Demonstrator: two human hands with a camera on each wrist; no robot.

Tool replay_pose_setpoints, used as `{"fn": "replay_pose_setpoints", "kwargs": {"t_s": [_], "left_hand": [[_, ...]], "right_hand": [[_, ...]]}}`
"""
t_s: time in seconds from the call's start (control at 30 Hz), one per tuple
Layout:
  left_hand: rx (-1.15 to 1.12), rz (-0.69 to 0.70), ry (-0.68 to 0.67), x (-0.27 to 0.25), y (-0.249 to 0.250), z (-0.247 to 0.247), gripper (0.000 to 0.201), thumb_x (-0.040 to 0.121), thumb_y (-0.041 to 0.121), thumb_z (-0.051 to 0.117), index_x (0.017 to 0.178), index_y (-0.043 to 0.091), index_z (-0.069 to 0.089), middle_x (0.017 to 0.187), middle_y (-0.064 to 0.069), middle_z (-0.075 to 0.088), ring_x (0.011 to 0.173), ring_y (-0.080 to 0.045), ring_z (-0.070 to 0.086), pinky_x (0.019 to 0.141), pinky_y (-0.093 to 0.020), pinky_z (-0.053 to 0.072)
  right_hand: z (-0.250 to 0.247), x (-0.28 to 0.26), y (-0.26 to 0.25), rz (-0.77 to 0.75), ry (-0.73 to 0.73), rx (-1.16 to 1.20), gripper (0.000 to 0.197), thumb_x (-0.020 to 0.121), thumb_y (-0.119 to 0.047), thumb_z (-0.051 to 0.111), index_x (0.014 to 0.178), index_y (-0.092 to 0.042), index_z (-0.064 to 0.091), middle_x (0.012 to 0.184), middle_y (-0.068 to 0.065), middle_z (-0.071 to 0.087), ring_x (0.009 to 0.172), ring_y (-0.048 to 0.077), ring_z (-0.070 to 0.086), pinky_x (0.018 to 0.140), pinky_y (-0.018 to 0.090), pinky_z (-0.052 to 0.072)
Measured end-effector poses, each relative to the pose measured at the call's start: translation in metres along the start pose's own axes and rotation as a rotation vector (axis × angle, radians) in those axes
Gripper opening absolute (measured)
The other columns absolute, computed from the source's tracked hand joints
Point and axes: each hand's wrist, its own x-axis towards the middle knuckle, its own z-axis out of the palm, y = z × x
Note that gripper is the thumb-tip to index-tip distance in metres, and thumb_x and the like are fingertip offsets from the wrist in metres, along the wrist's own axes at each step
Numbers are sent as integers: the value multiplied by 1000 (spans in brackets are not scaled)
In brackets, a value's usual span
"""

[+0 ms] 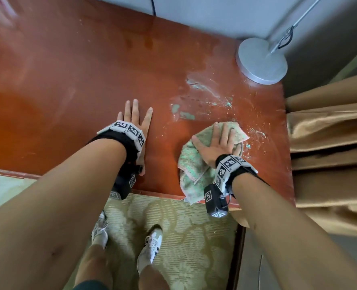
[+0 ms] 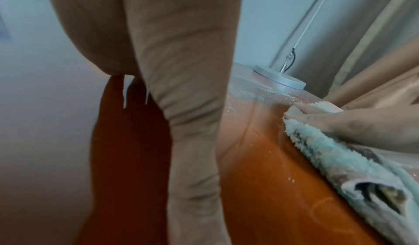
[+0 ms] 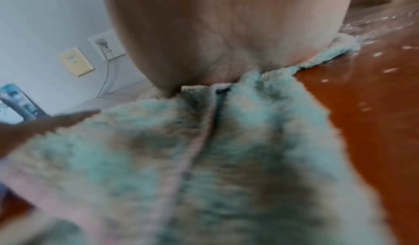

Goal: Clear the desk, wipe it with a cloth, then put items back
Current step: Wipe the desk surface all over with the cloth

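Observation:
A glossy reddish-brown desk [image 1: 68, 80] fills the head view. My right hand [image 1: 219, 143] presses flat, fingers straight, on a fluffy pale green cloth [image 1: 191, 164] near the desk's front right; the cloth's lower corner hangs over the front edge. In the right wrist view the cloth [image 3: 204, 159] spreads under my palm [image 3: 226, 33]. My left hand [image 1: 134, 120] rests flat on the bare desk to the left, fingers spread, holding nothing. The left wrist view shows the left palm [image 2: 158, 51], and to the right the cloth [image 2: 328, 159] under the right hand's fingers [image 2: 340, 121].
A round silver lamp base [image 1: 261, 60] with a thin pole stands at the desk's back right corner. White and green smears and crumbs [image 1: 204, 97] lie beyond the cloth. Tan curtain folds [image 1: 330, 143] hang beside the right edge. Patterned carpet [image 1: 183, 237] and my shoes are below.

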Motion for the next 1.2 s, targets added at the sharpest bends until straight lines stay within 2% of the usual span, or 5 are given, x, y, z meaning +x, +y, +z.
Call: {"fn": "replay_pose_setpoints", "kwargs": {"t_s": [0.3,0.57,0.7,0.9,1.2], "left_hand": [[12,14,-69,7,-9,6,135,65,52,73,144,19,-32,148,-24,-35,138,-45,-26,114,-56,-5],[-67,-2,-181,8,-18,-15,173,19,63,88,142,36,-31,149,-13,-38,142,-34,-26,116,-53,2],[-160,-51,-258,18,-20,-44,155,42,31,96,149,39,-16,152,-14,-32,145,-32,-18,115,-52,16],[-82,-50,-278,44,-30,-48,168,26,44,96,148,37,-20,151,-14,-35,144,-32,-21,116,-55,17],[-3,33,-349,82,-37,-81,158,41,43,94,148,33,-21,150,-22,-33,142,-39,-21,112,-59,14]], "right_hand": [[30,-17,-97,-250,-11,-92,80,93,-67,17,149,-27,-24,152,-1,-39,138,27,-39,111,59,-19],[8,5,-51,-230,-19,-37,97,79,-86,22,146,-35,-27,149,-9,-43,138,19,-40,112,51,-24],[-1,7,-24,-72,-9,32,102,77,-88,20,147,-33,-28,148,-9,-45,139,19,-37,114,52,-19],[3,0,-53,-133,-23,-59,90,85,-80,14,145,-31,-30,146,-6,-47,137,23,-42,111,54,-24],[8,19,-118,-390,-11,-136,86,84,-81,14,148,-37,-23,150,-10,-41,135,15,-43,110,52,-26]]}}
